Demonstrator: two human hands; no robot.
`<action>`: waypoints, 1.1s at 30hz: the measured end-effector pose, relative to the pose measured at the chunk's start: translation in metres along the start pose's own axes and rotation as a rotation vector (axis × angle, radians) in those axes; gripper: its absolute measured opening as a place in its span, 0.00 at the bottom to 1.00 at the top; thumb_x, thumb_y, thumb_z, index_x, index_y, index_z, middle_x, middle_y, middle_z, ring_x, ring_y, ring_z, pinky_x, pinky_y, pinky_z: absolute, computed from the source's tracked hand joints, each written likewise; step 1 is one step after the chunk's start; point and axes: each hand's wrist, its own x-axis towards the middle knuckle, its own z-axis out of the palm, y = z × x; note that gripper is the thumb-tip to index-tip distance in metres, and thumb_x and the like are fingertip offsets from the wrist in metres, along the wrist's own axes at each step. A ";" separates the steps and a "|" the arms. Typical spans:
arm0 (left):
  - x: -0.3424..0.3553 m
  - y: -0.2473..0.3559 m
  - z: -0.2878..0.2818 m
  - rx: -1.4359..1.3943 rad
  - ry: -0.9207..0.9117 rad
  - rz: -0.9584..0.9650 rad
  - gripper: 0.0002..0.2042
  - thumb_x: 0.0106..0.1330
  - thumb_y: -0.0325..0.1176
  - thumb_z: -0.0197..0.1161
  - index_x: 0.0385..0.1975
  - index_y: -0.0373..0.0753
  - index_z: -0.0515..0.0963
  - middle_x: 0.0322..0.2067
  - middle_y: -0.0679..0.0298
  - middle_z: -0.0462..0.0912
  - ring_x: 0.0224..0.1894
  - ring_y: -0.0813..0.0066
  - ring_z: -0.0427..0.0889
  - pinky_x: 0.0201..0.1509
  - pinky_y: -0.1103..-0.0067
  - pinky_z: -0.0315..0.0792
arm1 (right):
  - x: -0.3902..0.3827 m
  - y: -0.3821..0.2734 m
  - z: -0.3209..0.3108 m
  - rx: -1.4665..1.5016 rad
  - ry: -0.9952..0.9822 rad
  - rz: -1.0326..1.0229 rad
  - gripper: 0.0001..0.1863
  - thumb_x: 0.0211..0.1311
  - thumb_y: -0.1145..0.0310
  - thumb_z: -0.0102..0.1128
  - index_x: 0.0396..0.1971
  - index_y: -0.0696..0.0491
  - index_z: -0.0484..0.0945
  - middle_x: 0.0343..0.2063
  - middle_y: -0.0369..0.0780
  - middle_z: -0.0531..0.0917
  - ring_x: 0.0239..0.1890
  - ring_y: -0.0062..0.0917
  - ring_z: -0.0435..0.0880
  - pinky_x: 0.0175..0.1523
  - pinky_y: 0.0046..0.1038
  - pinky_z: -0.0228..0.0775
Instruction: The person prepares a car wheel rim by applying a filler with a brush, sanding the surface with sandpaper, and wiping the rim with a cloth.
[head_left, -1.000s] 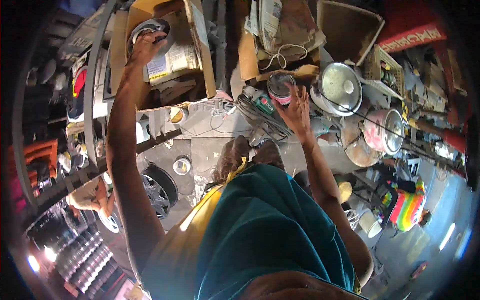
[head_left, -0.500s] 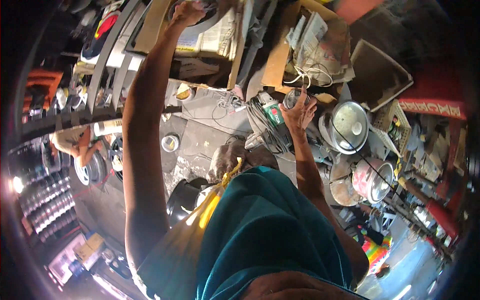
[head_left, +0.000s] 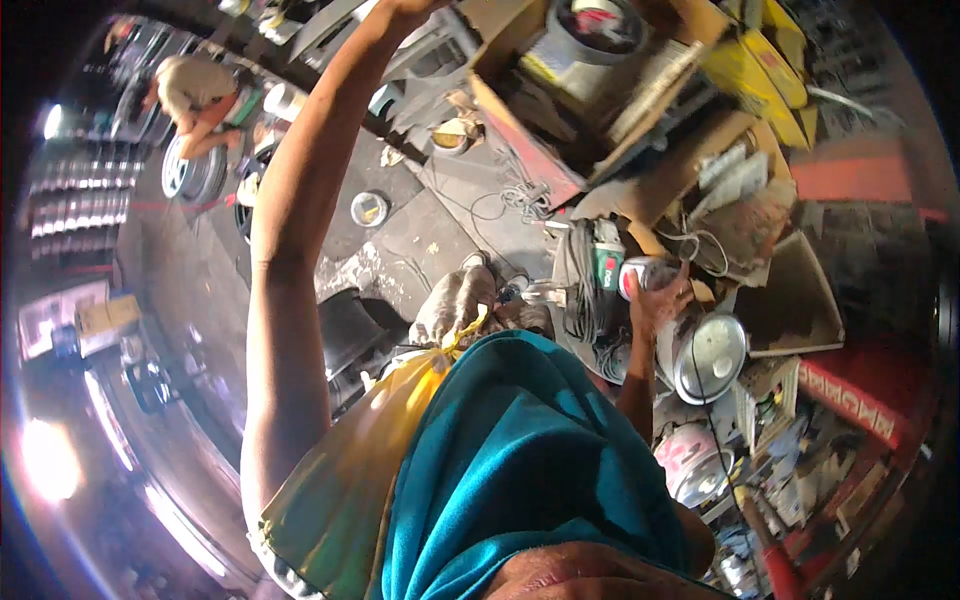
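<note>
My right hand [head_left: 660,302] is closed round a small round can [head_left: 637,274] with a white and red side. Right beside the can lies a green and grey angle grinder [head_left: 608,262], with a thick loop of dark cable [head_left: 577,285] next to it. My left arm stretches far forward, and my left hand [head_left: 408,6] is cut off by the top edge of the view, so its fingers are hidden. Near that hand stand grey metal pieces [head_left: 440,55].
An open carton [head_left: 520,135] holds a grey bucket [head_left: 592,75]. Lidded pots [head_left: 710,357] and another carton [head_left: 790,300] crowd the right. A small tin [head_left: 370,209] stands on the floor [head_left: 400,260]. Far left, a person [head_left: 195,95] crouches by a wheel rim [head_left: 193,175].
My view has swung, so the cartons and pots sit farther right. My left hand has left the carton's grey bucket and reached the top edge. The can stays in my right hand.
</note>
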 end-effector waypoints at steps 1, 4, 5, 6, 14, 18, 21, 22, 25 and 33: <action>-0.009 0.014 0.002 -0.318 -0.035 0.069 0.23 0.71 0.48 0.66 0.51 0.31 0.80 0.36 0.63 0.82 0.39 0.74 0.81 0.45 0.74 0.76 | 0.000 0.007 -0.005 -0.117 0.037 -0.057 0.58 0.43 0.47 0.81 0.74 0.49 0.59 0.61 0.49 0.72 0.59 0.52 0.69 0.67 0.53 0.59; -0.064 0.082 -0.030 -0.210 0.241 -0.475 0.23 0.73 0.46 0.65 0.56 0.32 0.77 0.40 0.64 0.83 0.42 0.74 0.82 0.48 0.73 0.77 | -0.015 0.013 -0.017 -0.156 0.026 -0.105 0.60 0.43 0.46 0.82 0.75 0.49 0.58 0.62 0.50 0.72 0.59 0.53 0.71 0.69 0.54 0.58; -0.086 0.090 -0.039 -0.212 0.324 -0.563 0.21 0.76 0.43 0.63 0.57 0.32 0.77 0.41 0.64 0.83 0.43 0.73 0.83 0.49 0.72 0.78 | -0.020 0.006 -0.025 -0.158 0.011 -0.125 0.60 0.43 0.46 0.82 0.75 0.49 0.58 0.62 0.50 0.72 0.59 0.53 0.71 0.69 0.54 0.58; -0.109 0.105 -0.043 -0.289 0.447 -0.609 0.18 0.76 0.40 0.61 0.55 0.32 0.78 0.41 0.62 0.84 0.44 0.71 0.83 0.49 0.71 0.79 | -0.022 -0.013 -0.037 -0.209 0.001 -0.095 0.60 0.43 0.45 0.82 0.75 0.49 0.58 0.61 0.50 0.73 0.59 0.52 0.71 0.68 0.54 0.58; -0.303 0.126 -0.038 -0.433 0.699 -1.000 0.16 0.78 0.42 0.57 0.53 0.39 0.82 0.36 0.69 0.83 0.33 0.82 0.78 0.39 0.81 0.74 | -0.022 -0.054 -0.079 -0.211 -0.113 -0.042 0.57 0.41 0.48 0.83 0.74 0.43 0.63 0.61 0.51 0.75 0.61 0.50 0.71 0.64 0.50 0.64; -0.378 0.130 -0.035 -0.664 0.662 -1.098 0.15 0.80 0.42 0.54 0.45 0.38 0.84 0.26 0.72 0.81 0.23 0.87 0.73 0.26 0.85 0.67 | -0.048 -0.143 -0.095 -0.417 -0.305 -0.090 0.61 0.42 0.54 0.83 0.78 0.39 0.55 0.74 0.54 0.61 0.74 0.54 0.59 0.76 0.49 0.53; -0.438 0.123 -0.030 -0.644 0.638 -1.155 0.16 0.81 0.43 0.52 0.43 0.41 0.85 0.21 0.77 0.75 0.19 0.89 0.68 0.23 0.86 0.62 | -0.052 -0.185 -0.097 -0.354 -0.432 -0.045 0.67 0.44 0.53 0.83 0.80 0.38 0.45 0.78 0.53 0.52 0.78 0.54 0.49 0.79 0.50 0.48; -0.453 0.125 -0.031 -0.635 0.618 -1.178 0.16 0.81 0.43 0.52 0.42 0.42 0.85 0.21 0.78 0.75 0.19 0.90 0.67 0.23 0.86 0.61 | -0.050 -0.175 -0.091 -0.252 -0.449 -0.074 0.67 0.44 0.53 0.83 0.80 0.41 0.44 0.78 0.54 0.52 0.78 0.54 0.49 0.79 0.49 0.46; -0.486 0.140 -0.041 -0.587 0.592 -1.206 0.13 0.81 0.39 0.54 0.41 0.42 0.85 0.26 0.80 0.77 0.23 0.91 0.66 0.27 0.86 0.62 | -0.050 -0.195 -0.077 -0.196 -0.468 -0.056 0.67 0.45 0.54 0.82 0.80 0.48 0.44 0.78 0.55 0.51 0.78 0.52 0.50 0.79 0.47 0.45; -0.539 0.152 -0.131 -0.688 0.636 -1.256 0.14 0.83 0.40 0.47 0.47 0.39 0.78 0.29 0.69 0.77 0.23 0.82 0.77 0.27 0.81 0.77 | -0.087 -0.289 -0.055 -0.283 -0.556 -0.304 0.62 0.47 0.59 0.83 0.80 0.46 0.49 0.73 0.54 0.62 0.75 0.50 0.60 0.76 0.44 0.54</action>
